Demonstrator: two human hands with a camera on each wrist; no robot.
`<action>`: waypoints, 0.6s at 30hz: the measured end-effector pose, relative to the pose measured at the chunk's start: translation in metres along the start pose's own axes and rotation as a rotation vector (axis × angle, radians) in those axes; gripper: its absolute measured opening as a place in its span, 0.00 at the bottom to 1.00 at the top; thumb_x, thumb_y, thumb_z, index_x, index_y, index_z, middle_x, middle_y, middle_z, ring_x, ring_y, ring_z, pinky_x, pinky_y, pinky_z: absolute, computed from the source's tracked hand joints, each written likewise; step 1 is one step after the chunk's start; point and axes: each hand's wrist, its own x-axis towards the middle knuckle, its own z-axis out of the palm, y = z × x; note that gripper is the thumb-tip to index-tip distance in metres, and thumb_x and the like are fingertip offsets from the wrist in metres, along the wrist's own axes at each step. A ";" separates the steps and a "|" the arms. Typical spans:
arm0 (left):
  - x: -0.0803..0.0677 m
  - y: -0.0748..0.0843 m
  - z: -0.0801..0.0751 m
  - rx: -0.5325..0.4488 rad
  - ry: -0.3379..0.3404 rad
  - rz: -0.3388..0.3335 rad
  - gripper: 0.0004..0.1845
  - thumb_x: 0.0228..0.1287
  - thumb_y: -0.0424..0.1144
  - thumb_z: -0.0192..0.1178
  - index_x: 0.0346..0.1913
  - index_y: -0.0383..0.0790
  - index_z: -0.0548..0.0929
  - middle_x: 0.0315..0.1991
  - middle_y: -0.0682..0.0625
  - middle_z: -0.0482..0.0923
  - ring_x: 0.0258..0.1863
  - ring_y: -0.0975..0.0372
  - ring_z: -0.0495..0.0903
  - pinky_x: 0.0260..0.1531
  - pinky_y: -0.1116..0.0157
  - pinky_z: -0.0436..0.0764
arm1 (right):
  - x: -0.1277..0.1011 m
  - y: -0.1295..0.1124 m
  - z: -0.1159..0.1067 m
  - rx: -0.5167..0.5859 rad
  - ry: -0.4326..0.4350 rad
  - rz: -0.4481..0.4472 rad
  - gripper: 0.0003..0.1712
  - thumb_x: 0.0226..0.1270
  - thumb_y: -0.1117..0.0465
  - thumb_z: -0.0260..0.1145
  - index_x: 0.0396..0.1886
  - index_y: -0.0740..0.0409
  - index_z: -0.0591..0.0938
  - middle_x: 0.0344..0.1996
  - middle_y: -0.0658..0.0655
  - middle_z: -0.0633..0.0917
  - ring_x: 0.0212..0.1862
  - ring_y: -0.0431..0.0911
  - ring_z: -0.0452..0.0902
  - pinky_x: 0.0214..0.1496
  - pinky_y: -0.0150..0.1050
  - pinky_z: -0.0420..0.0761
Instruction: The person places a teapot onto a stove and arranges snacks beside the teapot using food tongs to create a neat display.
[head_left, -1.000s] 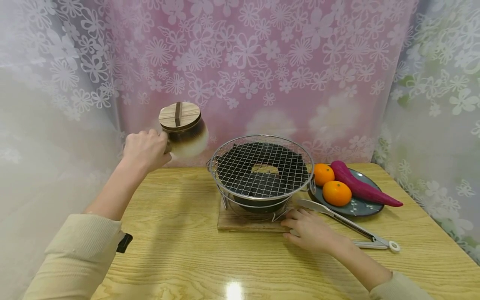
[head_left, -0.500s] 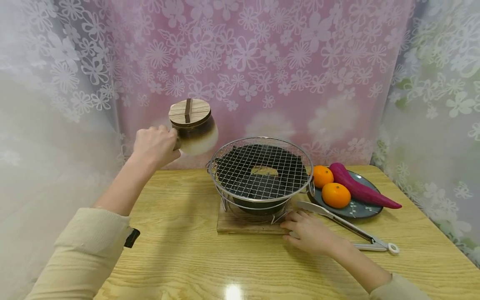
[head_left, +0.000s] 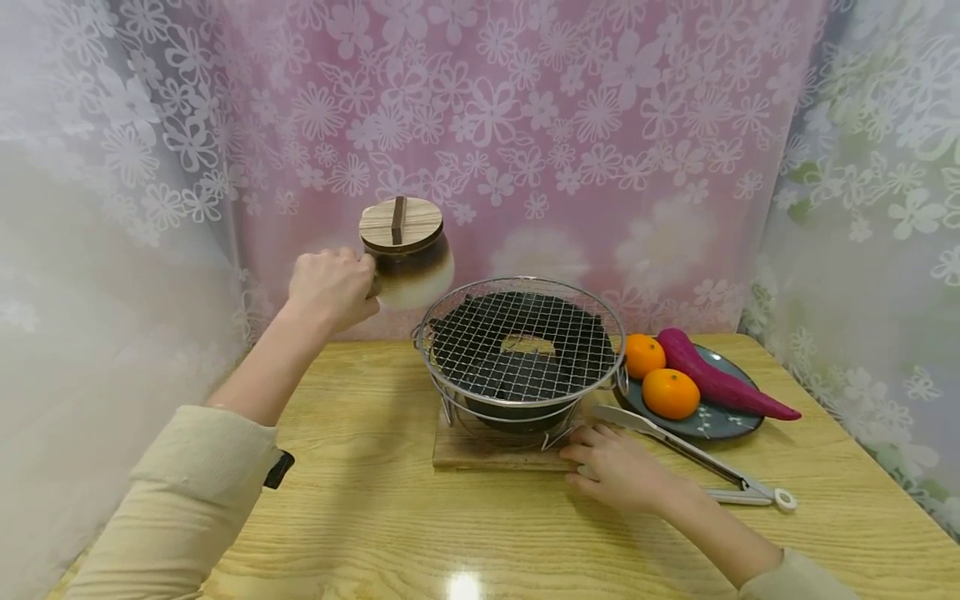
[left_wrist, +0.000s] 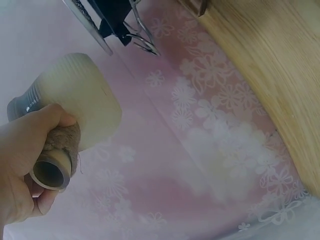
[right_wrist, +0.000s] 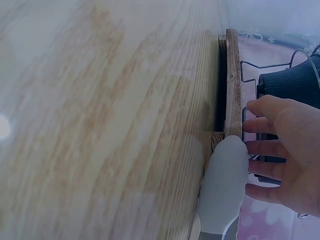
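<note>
In the head view my left hand (head_left: 333, 287) grips the side handle of a lidded ceramic pot (head_left: 416, 279). The pot is dark brown above and cream below, with a flat wooden lid (head_left: 420, 218), and hangs in the air left of a round wire grill rack (head_left: 525, 383). The left wrist view shows fingers and thumb round the hollow, cord-wrapped handle (left_wrist: 62, 142). My right hand (head_left: 618, 467) rests with extended fingers at the right front corner of the wooden board (head_left: 487, 450) beneath the black stove (right_wrist: 290, 82). One white tip of the tongs (right_wrist: 225, 170) lies beside these fingers.
The silver tongs (head_left: 705, 454) lie spread on the table (head_left: 375, 533), right of the board. Behind them a dark plate (head_left: 705, 427) bears two oranges (head_left: 671, 394) and a purple sweet potato (head_left: 720, 383). A pink floral curtain (head_left: 480, 150) hangs behind the table.
The left hand has carried the pot rightward, closer to the grill rack. My right hand stays at the board's corner.
</note>
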 end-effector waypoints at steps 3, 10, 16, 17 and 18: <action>0.003 0.004 -0.002 0.009 0.000 0.010 0.17 0.57 0.49 0.60 0.34 0.36 0.75 0.26 0.43 0.73 0.29 0.48 0.77 0.27 0.52 0.76 | 0.000 0.000 -0.001 0.004 0.004 0.001 0.14 0.59 0.54 0.64 0.42 0.57 0.83 0.41 0.55 0.78 0.47 0.53 0.74 0.53 0.53 0.71; 0.008 0.012 -0.003 0.031 -0.015 0.030 0.15 0.57 0.48 0.59 0.34 0.37 0.75 0.26 0.45 0.71 0.27 0.51 0.75 0.26 0.54 0.76 | -0.001 -0.001 0.000 0.003 0.010 -0.004 0.14 0.59 0.54 0.65 0.41 0.57 0.83 0.41 0.55 0.78 0.46 0.52 0.74 0.53 0.52 0.71; 0.012 0.020 -0.003 0.043 -0.010 0.048 0.17 0.57 0.49 0.60 0.35 0.36 0.75 0.25 0.45 0.71 0.26 0.52 0.75 0.26 0.56 0.76 | 0.000 0.001 0.001 0.006 0.010 -0.010 0.14 0.59 0.54 0.65 0.41 0.57 0.83 0.41 0.54 0.78 0.46 0.52 0.74 0.53 0.51 0.71; 0.012 0.021 -0.004 0.045 -0.011 0.049 0.17 0.56 0.49 0.60 0.36 0.36 0.76 0.26 0.45 0.71 0.26 0.53 0.75 0.26 0.56 0.76 | 0.000 0.001 0.001 0.006 0.011 -0.011 0.14 0.59 0.54 0.65 0.41 0.57 0.83 0.41 0.54 0.78 0.46 0.52 0.74 0.53 0.51 0.71; 0.013 0.022 -0.004 0.045 -0.013 0.050 0.18 0.57 0.50 0.60 0.36 0.36 0.76 0.26 0.46 0.71 0.26 0.53 0.75 0.26 0.57 0.76 | 0.000 0.001 0.001 0.004 0.011 -0.013 0.14 0.60 0.54 0.65 0.41 0.57 0.83 0.41 0.54 0.78 0.46 0.52 0.74 0.53 0.51 0.71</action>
